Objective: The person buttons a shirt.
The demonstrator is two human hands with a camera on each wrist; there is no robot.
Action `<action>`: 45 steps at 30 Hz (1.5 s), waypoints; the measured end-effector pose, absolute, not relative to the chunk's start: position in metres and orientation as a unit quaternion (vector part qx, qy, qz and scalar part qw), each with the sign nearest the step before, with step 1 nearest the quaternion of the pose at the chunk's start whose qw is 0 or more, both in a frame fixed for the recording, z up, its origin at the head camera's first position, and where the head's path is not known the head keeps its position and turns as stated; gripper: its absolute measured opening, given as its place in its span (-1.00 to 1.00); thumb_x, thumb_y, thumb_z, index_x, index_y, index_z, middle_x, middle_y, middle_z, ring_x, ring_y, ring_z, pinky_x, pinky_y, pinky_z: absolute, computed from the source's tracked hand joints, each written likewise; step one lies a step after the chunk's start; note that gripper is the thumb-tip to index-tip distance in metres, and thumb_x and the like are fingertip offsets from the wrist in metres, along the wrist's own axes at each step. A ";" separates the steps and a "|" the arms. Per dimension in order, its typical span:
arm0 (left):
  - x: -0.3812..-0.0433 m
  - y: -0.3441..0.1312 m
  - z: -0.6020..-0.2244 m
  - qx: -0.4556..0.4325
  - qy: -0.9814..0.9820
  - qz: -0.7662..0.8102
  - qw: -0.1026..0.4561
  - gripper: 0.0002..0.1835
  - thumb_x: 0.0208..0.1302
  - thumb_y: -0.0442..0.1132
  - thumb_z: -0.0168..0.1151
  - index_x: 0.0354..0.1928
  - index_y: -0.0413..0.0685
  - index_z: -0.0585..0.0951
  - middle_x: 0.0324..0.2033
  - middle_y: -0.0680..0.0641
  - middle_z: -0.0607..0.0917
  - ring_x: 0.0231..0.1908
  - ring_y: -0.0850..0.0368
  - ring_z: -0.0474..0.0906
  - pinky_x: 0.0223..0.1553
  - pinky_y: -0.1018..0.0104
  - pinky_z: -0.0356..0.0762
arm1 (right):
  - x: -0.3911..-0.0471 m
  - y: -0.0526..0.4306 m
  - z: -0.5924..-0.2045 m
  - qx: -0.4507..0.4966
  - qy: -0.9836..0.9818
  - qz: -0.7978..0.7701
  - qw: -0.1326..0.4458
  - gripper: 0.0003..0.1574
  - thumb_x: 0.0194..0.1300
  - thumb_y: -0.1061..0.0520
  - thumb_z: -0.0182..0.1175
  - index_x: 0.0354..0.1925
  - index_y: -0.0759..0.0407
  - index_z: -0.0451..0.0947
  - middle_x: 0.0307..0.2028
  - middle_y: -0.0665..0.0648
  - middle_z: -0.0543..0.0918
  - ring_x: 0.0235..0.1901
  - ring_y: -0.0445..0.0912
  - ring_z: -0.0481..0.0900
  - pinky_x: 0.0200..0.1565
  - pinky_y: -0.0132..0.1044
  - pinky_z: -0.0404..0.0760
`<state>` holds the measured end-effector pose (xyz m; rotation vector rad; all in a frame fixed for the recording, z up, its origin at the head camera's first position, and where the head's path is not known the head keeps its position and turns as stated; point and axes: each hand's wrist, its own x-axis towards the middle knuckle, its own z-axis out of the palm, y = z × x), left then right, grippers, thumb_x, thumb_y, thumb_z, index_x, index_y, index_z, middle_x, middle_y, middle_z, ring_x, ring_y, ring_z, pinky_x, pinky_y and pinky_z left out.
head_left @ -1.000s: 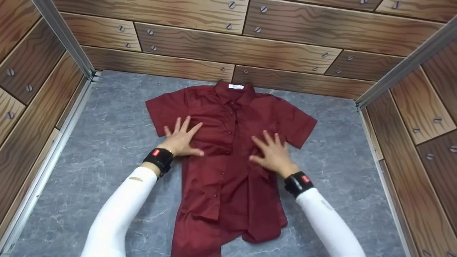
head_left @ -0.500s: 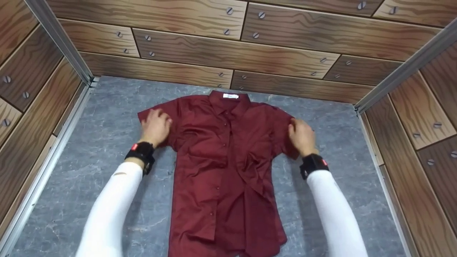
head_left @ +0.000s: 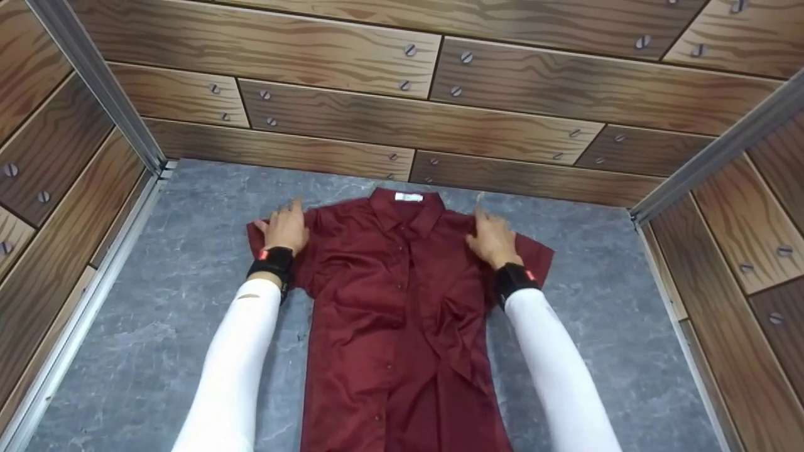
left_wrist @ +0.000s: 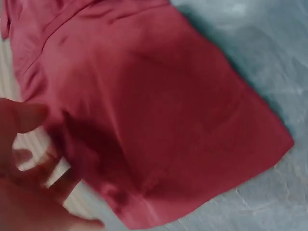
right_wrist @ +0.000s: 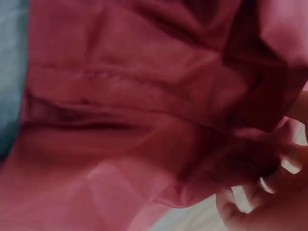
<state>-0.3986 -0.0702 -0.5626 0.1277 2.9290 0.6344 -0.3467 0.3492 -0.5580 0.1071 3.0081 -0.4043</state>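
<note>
A dark red short-sleeved shirt [head_left: 358, 295] lies front up, with its collar [head_left: 408, 210] at the far end and its lower part cut off by the frame. My left hand [head_left: 287, 229] is at the sleeve and shoulder on the left. In the left wrist view, its thumb and fingers stand apart at the cloth's edge. At the opposite shoulder, my right hand [head_left: 493, 238] pinches the shirt's edge; the cloth runs between thumb and fingers in the right wrist view. Part of each sleeve is hidden beneath the hands.
The grey marbled surface [head_left: 157, 314] surrounds the shirt. A wood-patterned wall [head_left: 352, 119] rises behind the collar, with similar panels [head_left: 56, 251] on the left and right. Metal rails [head_left: 94, 88] line the corners.
Both hands went from spread over the shirt's chest to the sleeves, then inward and up to the shoulders. The view has tilted up, so the shirt sits lower in it.
</note>
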 end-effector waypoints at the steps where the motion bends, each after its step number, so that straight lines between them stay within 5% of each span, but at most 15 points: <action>1: -0.394 -0.069 -0.562 0.047 0.977 0.202 0.053 -0.50 0.24 -0.28 0.17 0.22 -0.24 0.43 0.16 -0.36 0.52 0.20 -0.37 0.37 0.18 -0.51 -0.01 | -0.342 0.347 -0.556 0.032 0.990 -0.128 0.052 -0.32 0.29 0.02 0.16 0.33 0.16 0.32 0.21 0.35 0.49 0.21 0.33 0.37 0.10 0.36 0.32; 5: -0.372 -0.066 -0.559 0.100 0.972 0.205 -0.052 -0.83 0.11 -0.39 0.23 -0.22 -0.22 0.64 -0.15 -0.29 0.69 -0.06 -0.28 0.56 0.09 -0.23 0.21 | -0.317 0.346 -0.538 -0.022 0.988 -0.150 0.037 -0.51 0.24 0.09 0.19 0.14 0.16 0.51 0.09 0.30 0.61 0.11 0.31 0.47 0.06 0.31 0.37; 10: -0.338 -0.068 -0.549 0.198 0.922 0.250 -0.219 -0.77 0.00 -0.43 0.28 -0.25 -0.10 0.57 -0.32 -0.13 0.67 -0.24 -0.13 0.57 0.11 -0.08 0.27 | -0.280 0.355 -0.514 -0.129 0.963 -0.237 -0.005 -0.64 0.30 -0.02 0.21 0.01 0.10 0.59 -0.04 0.17 0.67 0.01 0.12 0.58 0.11 0.06 0.46; 15: -0.338 -0.076 -0.526 0.207 0.887 0.267 -0.313 -0.82 0.00 -0.45 0.24 -0.33 -0.11 0.53 -0.38 -0.11 0.63 -0.30 -0.12 0.54 0.08 -0.09 0.28 | -0.279 0.360 -0.498 -0.144 0.947 -0.223 -0.182 -0.76 0.32 0.03 0.21 -0.15 0.16 0.63 -0.20 0.19 0.68 -0.14 0.13 0.59 -0.03 0.05 0.48; 18: -0.361 -0.076 -0.512 0.144 0.924 0.245 -0.257 -0.72 0.10 -0.40 0.20 -0.09 -0.19 0.51 -0.18 -0.21 0.62 -0.08 -0.22 0.51 0.21 -0.21 0.15 | -0.303 0.358 -0.491 -0.057 0.957 -0.153 -0.239 -0.72 0.32 0.08 0.17 -0.07 0.19 0.59 -0.11 0.26 0.63 -0.05 0.22 0.52 -0.05 0.17 0.41; 22: -0.376 -0.070 -0.505 0.080 0.978 0.184 -0.065 -0.25 0.17 -0.24 0.24 0.39 -0.18 0.18 0.30 -0.38 0.28 0.38 -0.41 0.04 0.25 -0.53 -0.28 | -0.320 0.346 -0.488 0.045 0.987 -0.071 -0.140 -0.40 0.28 0.04 0.15 0.26 0.16 0.37 0.23 0.34 0.40 0.31 0.34 0.22 0.16 0.44 0.17; 25: -0.364 -0.059 -0.516 0.140 0.977 0.159 0.010 -0.18 0.17 -0.08 0.30 0.43 -0.05 0.18 0.44 -0.32 0.06 0.44 -0.46 -0.23 0.19 -0.61 -0.30 | -0.309 0.333 -0.501 0.011 0.994 -0.045 -0.094 -0.35 0.24 0.01 0.16 0.28 0.13 0.36 0.26 0.32 0.39 0.32 0.33 0.22 0.16 0.45 0.20; 28: -0.341 -0.046 -0.534 0.253 0.954 0.155 0.048 -0.27 0.20 0.09 0.27 0.39 0.11 0.32 0.49 -0.20 0.03 0.45 -0.41 -0.23 0.19 -0.59 -0.16 | -0.288 0.319 -0.523 -0.080 0.994 -0.050 -0.055 -0.41 0.28 -0.09 0.16 0.24 0.03 0.45 0.27 0.26 0.43 0.29 0.28 0.30 0.10 0.40 0.33; 34: -0.301 -0.029 -0.557 0.313 0.922 0.088 0.212 -0.04 0.05 0.41 0.21 0.49 0.42 0.09 0.54 -0.09 -0.14 0.48 -0.33 -0.28 0.17 -0.62 -0.17 | -0.254 0.304 -0.559 -0.143 0.978 -0.083 0.127 -0.20 0.31 -0.39 0.04 0.43 -0.26 0.19 0.51 0.12 0.04 0.48 0.26 -0.09 0.27 0.44 -0.01; 37: -0.290 -0.028 -0.560 0.287 0.929 0.040 0.232 0.04 -0.01 0.47 0.20 0.50 0.45 0.01 0.54 -0.09 -0.19 0.49 -0.31 -0.26 0.13 -0.63 -0.10 | -0.249 0.310 -0.563 -0.145 0.984 -0.099 0.026 -0.32 0.34 -0.32 0.06 0.33 -0.14 0.38 0.40 0.11 0.32 0.41 0.17 0.19 0.27 0.30 0.20; 41: -0.284 -0.033 -0.556 0.257 0.936 0.023 0.240 0.10 -0.05 0.49 0.21 0.51 0.44 -0.04 0.54 -0.11 -0.21 0.48 -0.33 -0.24 0.09 -0.65 -0.04 | -0.245 0.339 -0.557 -0.047 0.978 -0.125 -0.159 -0.57 0.37 -0.06 0.08 0.01 0.20 0.57 -0.05 0.27 0.63 -0.03 0.22 0.57 -0.04 0.14 0.50; 43: -0.284 -0.037 -0.553 0.250 0.939 0.033 0.234 0.07 -0.03 0.47 0.22 0.50 0.40 0.02 0.53 -0.14 -0.15 0.47 -0.36 -0.20 0.10 -0.65 -0.08 | -0.243 0.358 -0.556 0.045 0.978 -0.138 -0.151 -0.52 0.37 -0.04 0.06 -0.02 0.35 0.50 -0.12 0.39 0.59 -0.12 0.31 0.54 -0.09 0.17 0.48; 45: -0.285 -0.038 -0.553 0.250 0.943 0.051 0.213 -0.01 0.02 0.45 0.19 0.48 0.34 0.13 0.52 -0.19 -0.06 0.46 -0.38 -0.14 0.13 -0.64 -0.12 | -0.238 0.377 -0.556 0.114 0.982 -0.130 -0.078 -0.41 0.38 -0.11 0.05 0.00 0.42 0.42 -0.12 0.48 0.55 -0.11 0.38 0.52 -0.09 0.21 0.47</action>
